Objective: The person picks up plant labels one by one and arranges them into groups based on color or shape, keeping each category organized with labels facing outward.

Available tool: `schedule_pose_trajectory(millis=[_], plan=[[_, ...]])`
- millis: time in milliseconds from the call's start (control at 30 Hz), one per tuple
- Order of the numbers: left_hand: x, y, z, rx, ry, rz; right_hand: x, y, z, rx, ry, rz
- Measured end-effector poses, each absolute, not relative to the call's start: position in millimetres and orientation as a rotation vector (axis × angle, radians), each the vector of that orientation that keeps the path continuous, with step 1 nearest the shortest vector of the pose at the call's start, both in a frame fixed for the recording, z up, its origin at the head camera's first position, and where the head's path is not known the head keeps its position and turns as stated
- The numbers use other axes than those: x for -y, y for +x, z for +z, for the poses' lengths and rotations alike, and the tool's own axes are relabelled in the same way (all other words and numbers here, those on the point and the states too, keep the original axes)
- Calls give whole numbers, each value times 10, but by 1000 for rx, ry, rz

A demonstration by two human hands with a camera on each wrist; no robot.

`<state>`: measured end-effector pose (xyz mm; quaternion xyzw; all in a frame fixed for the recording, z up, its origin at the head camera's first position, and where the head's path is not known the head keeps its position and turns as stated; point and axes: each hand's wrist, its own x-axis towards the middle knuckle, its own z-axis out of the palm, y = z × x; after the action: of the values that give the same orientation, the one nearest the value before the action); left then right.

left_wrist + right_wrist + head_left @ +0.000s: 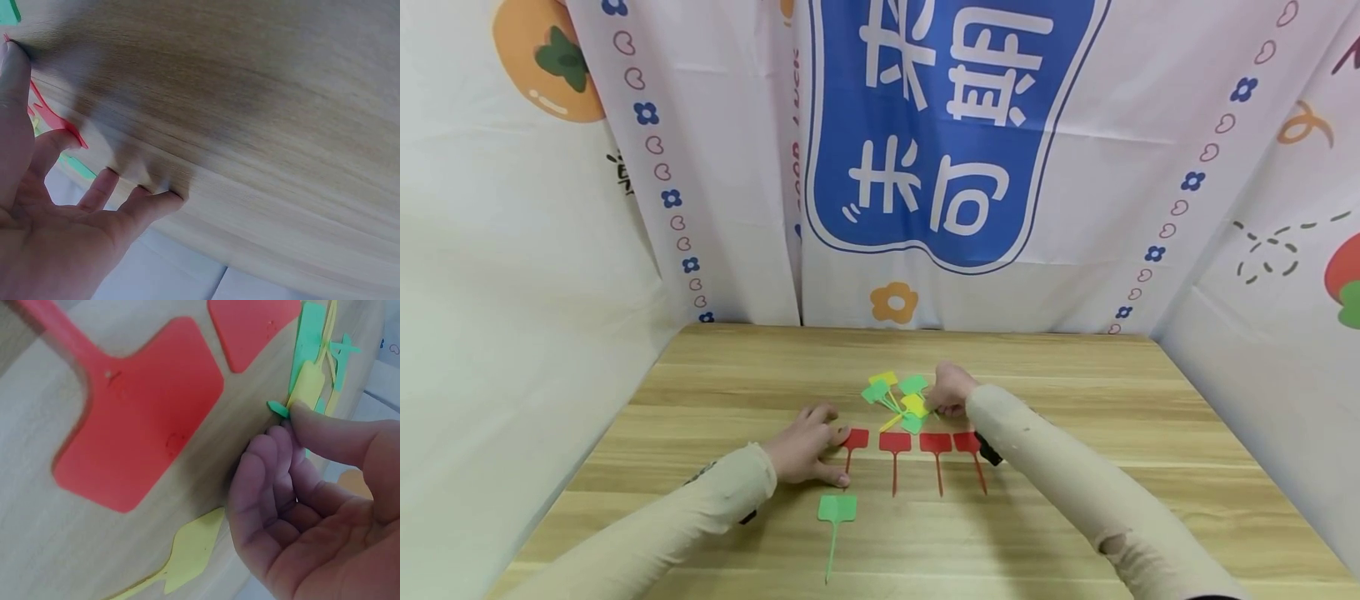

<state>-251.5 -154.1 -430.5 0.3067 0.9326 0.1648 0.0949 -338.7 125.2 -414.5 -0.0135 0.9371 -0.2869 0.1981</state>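
Several red T-shaped plant labels lie in a row across the wooden table, heads away from me. My left hand (805, 443) touches the leftmost red label (857, 438); its thumb is at the stem tip and a finger at the head (55, 119), the other fingers spread. Beyond the row lies a loose pile of green labels (913, 384) and yellow labels (915, 405). At the pile's right side my right hand (952, 390) pinches a green label's pointed stem (277, 409) between thumb and index finger, right beside a yellow label (307, 384). Its other fingers are curled.
One green label (837, 508) lies apart, in front of the red row. A yellow label (194, 550) lies near my right wrist, hidden by the sleeve in the head view. Printed cloth (737, 250) hangs behind the wooden table (760, 358) and at both sides.
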Motion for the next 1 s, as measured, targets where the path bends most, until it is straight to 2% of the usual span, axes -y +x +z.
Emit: schedule_pose_trajectory(millis=[1000], plan=[[1555, -2511, -4304, -2755, 938, 486, -1344, -3434, -4209, -2544, -105, -868]])
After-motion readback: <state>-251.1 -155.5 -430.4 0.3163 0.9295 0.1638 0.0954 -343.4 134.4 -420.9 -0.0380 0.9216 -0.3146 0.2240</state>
